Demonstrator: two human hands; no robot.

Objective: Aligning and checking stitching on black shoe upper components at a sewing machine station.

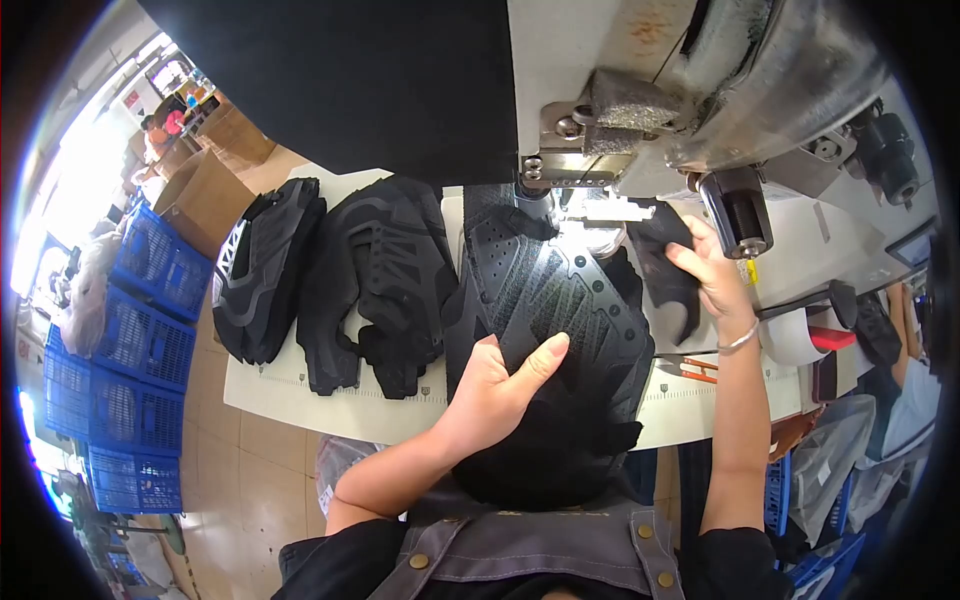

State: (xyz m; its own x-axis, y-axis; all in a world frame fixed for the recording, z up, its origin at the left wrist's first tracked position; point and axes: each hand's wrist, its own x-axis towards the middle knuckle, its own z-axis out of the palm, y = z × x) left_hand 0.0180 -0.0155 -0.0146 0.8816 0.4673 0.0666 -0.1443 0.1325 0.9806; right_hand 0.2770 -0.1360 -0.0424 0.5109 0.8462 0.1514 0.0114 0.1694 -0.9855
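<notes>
A black shoe upper with grey printed stripes and a row of holes lies under the lit needle area of a sewing machine. Its near part hangs dark toward my lap. My left hand grips its near left side, thumb on top and the other fingers curled, partly out of sight. Right of the machine's foot, my right hand has its thumb and fingers closed at the edge of a smaller black piece. The machine head hides part of the upper's far end.
More black uppers and a thicker stack of them lie on the white table to the left. Orange-handled scissors rest near my right forearm. Blue crates and a cardboard box stand at the left.
</notes>
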